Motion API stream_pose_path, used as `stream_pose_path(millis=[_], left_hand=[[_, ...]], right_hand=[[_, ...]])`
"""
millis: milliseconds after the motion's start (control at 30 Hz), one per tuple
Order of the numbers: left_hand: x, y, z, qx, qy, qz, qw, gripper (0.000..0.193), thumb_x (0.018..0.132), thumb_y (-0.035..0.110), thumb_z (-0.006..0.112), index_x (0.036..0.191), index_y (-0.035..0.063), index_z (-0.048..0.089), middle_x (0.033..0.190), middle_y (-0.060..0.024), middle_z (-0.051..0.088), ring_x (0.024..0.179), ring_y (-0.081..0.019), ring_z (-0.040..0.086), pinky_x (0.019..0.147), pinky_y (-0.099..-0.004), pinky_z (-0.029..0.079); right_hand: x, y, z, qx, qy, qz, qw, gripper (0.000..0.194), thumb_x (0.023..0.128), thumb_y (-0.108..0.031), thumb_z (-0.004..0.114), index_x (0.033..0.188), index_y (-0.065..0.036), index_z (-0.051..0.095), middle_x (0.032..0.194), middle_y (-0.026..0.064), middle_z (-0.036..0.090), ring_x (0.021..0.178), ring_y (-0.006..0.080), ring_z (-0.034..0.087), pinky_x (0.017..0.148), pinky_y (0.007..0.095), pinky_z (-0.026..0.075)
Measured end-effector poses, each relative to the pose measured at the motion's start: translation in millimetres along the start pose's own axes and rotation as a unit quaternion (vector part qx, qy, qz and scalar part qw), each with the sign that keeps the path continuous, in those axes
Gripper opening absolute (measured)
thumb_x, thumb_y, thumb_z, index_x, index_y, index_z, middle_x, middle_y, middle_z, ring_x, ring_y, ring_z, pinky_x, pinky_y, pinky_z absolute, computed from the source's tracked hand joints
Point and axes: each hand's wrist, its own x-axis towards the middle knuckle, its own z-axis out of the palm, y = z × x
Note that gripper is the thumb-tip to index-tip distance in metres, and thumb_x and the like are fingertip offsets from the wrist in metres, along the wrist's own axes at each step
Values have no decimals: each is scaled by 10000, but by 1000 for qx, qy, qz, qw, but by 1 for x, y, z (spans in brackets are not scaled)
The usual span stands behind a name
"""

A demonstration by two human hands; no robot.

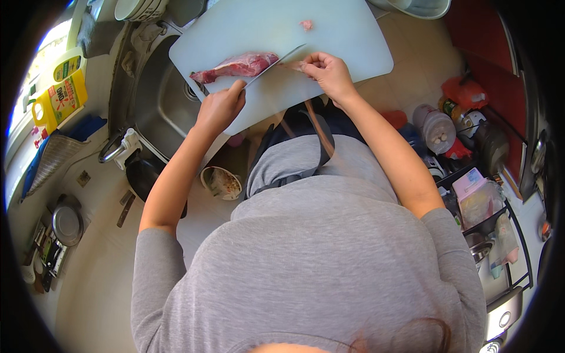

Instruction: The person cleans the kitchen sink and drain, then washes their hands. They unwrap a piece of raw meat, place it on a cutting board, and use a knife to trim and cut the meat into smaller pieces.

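Observation:
A piece of raw red meat (242,65) lies on a white plastic cutting board (353,48). My left hand (223,103) grips the handle of a kitchen knife (276,65), whose blade slants up and to the right past the meat's right end. Between the thumb and fingers of my right hand (326,73) is a thin pale strip, perhaps membrane or fat (292,65), stretching left towards the blade. A small pink scrap of meat (306,25) rests farther up the board.
Left of the board is a stainless steel sink (154,101), partly under it. Stacked white bowls (137,9) stand at the top left, and part of a clear bowl (419,6) shows at the top right. A waste bin (220,183) sits below the board.

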Motion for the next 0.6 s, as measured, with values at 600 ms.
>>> stream_pose_path(millis=[600], left_hand=[[-71,19,15,-300,209,-136,921,102,1037,127,607,1063,29,615,610,2,556,474,-58,505,437,-255,372]], right_hand=[[58,-57,-35,-319,55,-331,886,125,883,-151,753,977,-76,785,942,82,708,839,228,664,789,344,544]])
